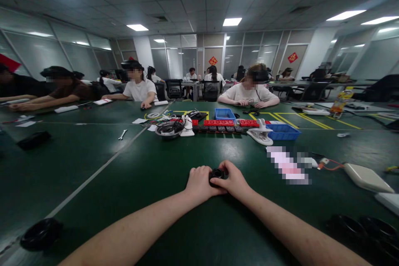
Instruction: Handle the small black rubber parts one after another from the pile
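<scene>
two hands share one black ring [214, 173] at the green table [149, 174], resting or lifted unclear: left hand [199, 181] curled against its side, seemingly as support; right hand [234, 181] pinching its rim, probably for control.

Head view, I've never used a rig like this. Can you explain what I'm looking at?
There is no machine arm here: these are a person's own bare hands. The single picture comes from a camera worn on their head, looking forward and down. The left hand and right hand together hold a round black part with an opening on top. On the green table ahead lie a wrench, a blue bin and a white clamp. Other people sit across the table.
</scene>
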A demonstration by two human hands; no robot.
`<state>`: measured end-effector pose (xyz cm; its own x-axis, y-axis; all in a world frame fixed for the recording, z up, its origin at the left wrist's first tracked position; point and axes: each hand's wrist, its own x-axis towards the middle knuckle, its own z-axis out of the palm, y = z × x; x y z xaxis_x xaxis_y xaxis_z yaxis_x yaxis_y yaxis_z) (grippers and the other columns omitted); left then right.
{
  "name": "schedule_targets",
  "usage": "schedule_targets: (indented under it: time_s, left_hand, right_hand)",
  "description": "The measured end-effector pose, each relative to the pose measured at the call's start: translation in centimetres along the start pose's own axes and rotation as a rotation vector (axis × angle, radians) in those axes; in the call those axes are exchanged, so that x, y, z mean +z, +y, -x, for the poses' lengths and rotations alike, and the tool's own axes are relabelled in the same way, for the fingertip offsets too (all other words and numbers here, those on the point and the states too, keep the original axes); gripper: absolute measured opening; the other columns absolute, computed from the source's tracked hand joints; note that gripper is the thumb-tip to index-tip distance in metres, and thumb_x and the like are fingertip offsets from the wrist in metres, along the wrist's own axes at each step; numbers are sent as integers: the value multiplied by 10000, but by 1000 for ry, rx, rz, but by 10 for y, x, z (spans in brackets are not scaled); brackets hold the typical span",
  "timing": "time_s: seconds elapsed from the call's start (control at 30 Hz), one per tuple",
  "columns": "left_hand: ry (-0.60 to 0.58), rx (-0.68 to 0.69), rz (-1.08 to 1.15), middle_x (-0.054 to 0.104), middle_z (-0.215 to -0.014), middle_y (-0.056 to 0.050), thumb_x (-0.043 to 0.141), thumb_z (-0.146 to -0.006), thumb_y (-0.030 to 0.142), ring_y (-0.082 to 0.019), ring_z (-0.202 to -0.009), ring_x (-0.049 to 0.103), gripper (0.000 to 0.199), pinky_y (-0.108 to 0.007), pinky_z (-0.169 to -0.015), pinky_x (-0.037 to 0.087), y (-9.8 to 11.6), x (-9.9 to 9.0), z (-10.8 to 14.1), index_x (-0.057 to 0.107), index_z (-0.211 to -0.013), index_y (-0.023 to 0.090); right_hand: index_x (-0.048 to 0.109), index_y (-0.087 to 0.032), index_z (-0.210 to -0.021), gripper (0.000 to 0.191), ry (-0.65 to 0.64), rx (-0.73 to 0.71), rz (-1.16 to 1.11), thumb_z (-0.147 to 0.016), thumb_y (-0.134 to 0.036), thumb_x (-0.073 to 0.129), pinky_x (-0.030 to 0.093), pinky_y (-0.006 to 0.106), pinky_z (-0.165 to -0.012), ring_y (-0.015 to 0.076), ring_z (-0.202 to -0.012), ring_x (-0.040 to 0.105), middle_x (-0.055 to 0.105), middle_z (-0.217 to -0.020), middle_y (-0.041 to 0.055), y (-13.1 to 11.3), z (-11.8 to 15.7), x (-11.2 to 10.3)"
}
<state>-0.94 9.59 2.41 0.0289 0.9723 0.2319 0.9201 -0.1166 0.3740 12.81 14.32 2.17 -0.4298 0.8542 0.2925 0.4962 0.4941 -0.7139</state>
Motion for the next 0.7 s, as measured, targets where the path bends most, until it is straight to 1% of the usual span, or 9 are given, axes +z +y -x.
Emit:
schedule_targets:
  time_s: [0.1,0.17,0.3,0.4,0.5,0.57,0.7]
  left_hand:
    - [-30,0,-3,567,-762,-30,550,-576,591,-222,-760,535,449,-330,-677,355,2,-2,-4,510,-743,177]
    - [-60,-4,8,567,-753,-26,551,-582,579,-217,-746,538,427,-315,-659,357,0,-3,-7,506,-725,180]
    - [-129,-9,40,565,-760,-14,596,-533,579,-208,-731,531,440,-284,-631,357,-8,-7,-17,511,-713,186]
    - [-166,31,68,565,-757,-4,626,-510,568,-202,-732,525,443,-269,-622,353,-13,-10,-22,523,-711,187]
    - [-208,94,121,563,-752,4,635,-526,548,-187,-715,523,429,-260,-619,352,-19,-12,-25,544,-740,188]
    - [-250,145,168,566,-764,9,634,-540,543,-181,-714,525,439,-258,-624,356,-22,-14,-25,562,-799,197]
    - [-300,237,206,574,-832,6,644,-541,541,-199,-806,518,491,-277,-698,359,-30,-16,-27,577,-908,222]
  right_hand:
    - [440,-189,-716,364,-20,12,-9,-526,-382,684,337,239,-548,127,-619,446,482,-662,-35,0,-3,0]
    - [447,-187,-713,369,-37,18,-20,-516,-379,693,335,237,-545,128,-619,450,491,-663,-34,1,-6,0]
    - [467,-177,-729,345,-67,18,-70,-533,-351,691,348,240,-562,133,-639,469,512,-681,-25,5,-13,1]
    - [496,-169,-757,333,-115,-11,-94,-545,-337,692,365,251,-595,143,-681,483,531,-731,-9,7,-16,-3]
    - [537,-168,-832,325,-234,-50,-143,-579,-314,678,386,267,-646,155,-743,500,553,-802,8,8,-18,-12]
    - [554,-176,-904,331,-335,-70,-197,-615,-302,655,397,280,-684,159,-781,511,565,-857,15,7,-20,-19]
    - [552,-202,-1017,375,-527,-63,-307,-658,-284,621,410,307,-750,165,-844,521,562,-954,20,5,-23,-29]
